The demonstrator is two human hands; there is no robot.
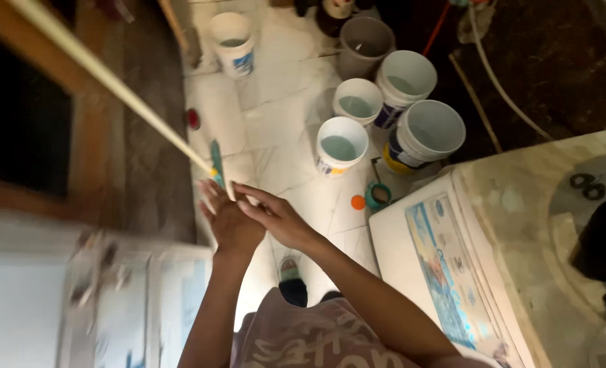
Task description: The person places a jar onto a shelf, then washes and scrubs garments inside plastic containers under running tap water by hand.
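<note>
Cream-coloured and long, the thin wooden pole (105, 75) is running from the upper left corner down to your hands, and both of them are meeting at its lower end above the white marble floor (276, 102). Your left hand (231, 221) is cupping the pole's end from behind with fingers raised, while your right hand (276, 218) is closing its fingertips around the same end from the other side; you are gripping it with both. A small teal-handled tool (216, 160) is showing just above your fingers, beside the pole. Ahead of you, several white plastic buckets (342, 144) are standing close together on the floor, some holding pale liquid. To your right, a white top-loading washing machine (412, 252) is sitting near a small orange lid (358, 202).
</note>
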